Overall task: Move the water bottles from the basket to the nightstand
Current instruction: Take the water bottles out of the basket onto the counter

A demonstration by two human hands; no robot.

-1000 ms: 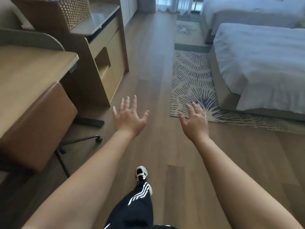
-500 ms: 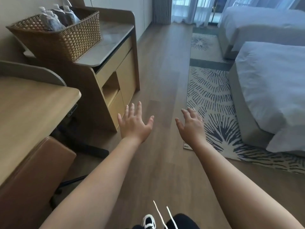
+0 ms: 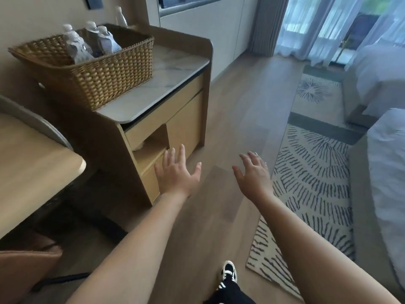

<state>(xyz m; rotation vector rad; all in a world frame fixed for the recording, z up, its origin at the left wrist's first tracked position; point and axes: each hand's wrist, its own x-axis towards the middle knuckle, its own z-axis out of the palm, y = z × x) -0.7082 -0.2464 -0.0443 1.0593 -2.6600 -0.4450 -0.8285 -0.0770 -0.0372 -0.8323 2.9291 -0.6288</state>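
You stand in a bedroom with a wood floor (image 3: 236,119), a patterned rug (image 3: 313,172) on the right and two white beds (image 3: 388,163) along the far right edge. On the left, a low wooden cabinet carries a pale stone worktop (image 3: 166,84), and on it sits a woven wicker basket (image 3: 109,77), pushed to the left end against the wall so the right part of the top stays bare. The water bottles (image 3: 76,48) stand upright inside the basket, capped necks rising above the rim, packed close together; at least three show, and another bottle (image 3: 121,17) stands just behind the basket. None has left it yet, so the task looks barely begun. Your left hand (image 3: 175,174) hangs spread wide in front of the cabinet's lower drawers, fingers straight, holding nothing. Your right hand (image 3: 255,174) is likewise spread and empty over the floor. Both sit well below and apart from the basket, likely because you are walking toward it. The nightstand is not in view.
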